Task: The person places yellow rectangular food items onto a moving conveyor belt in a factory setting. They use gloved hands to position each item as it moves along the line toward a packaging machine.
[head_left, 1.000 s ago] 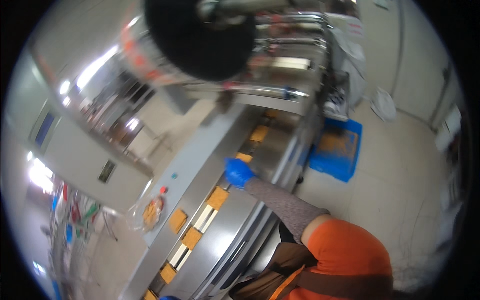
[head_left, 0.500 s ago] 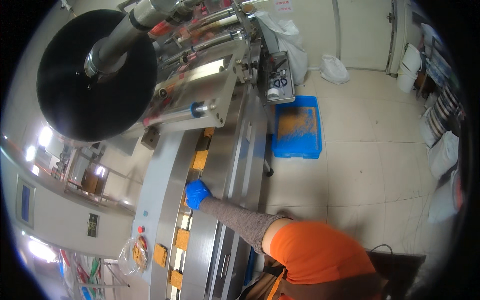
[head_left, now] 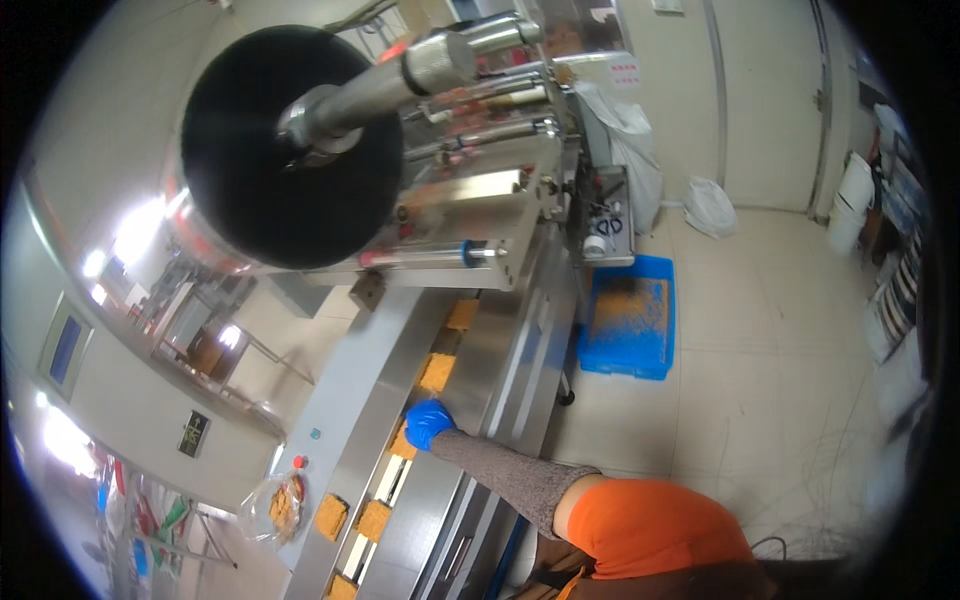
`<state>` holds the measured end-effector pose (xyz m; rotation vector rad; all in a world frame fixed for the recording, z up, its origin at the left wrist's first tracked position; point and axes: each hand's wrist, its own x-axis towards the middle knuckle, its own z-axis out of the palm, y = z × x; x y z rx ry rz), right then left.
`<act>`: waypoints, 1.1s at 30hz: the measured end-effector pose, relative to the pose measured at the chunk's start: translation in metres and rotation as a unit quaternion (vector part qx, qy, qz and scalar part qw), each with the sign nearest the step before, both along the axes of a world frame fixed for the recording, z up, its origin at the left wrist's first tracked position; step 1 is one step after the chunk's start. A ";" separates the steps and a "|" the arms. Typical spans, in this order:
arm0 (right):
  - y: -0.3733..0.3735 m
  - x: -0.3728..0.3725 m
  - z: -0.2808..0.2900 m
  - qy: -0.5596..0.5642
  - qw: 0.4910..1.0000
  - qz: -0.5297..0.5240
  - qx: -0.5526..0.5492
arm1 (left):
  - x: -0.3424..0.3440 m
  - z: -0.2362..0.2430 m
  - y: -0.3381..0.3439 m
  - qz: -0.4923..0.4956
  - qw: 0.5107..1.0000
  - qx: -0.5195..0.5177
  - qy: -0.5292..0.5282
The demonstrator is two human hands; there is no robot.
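Arm outstretched, gloved hand (head_left: pixel 430 424) pressed flat on orange cake (head_left: pixel 405 441); grip unclear

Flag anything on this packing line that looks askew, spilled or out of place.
Little stands out. The orange-brown slabs lie singly along the conveyor channel, and the blue-gloved hand rests on one. The only oddity: a clear bag of similar pieces sits loose on the machine's flat side ledge beside the line. Nothing looks spilled on the floor.

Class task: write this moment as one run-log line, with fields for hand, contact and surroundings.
hand: blue-gloved hand | contact: on orange square piece on conveyor | nearby: blue crate, black film roll
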<state>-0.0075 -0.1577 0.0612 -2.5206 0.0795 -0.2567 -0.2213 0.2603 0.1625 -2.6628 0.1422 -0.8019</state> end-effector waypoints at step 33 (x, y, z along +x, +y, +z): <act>-0.020 0.019 -0.014 -0.101 0.979 -0.083 -0.158 | -0.016 -0.049 0.115 0.236 0.908 -0.345 -0.038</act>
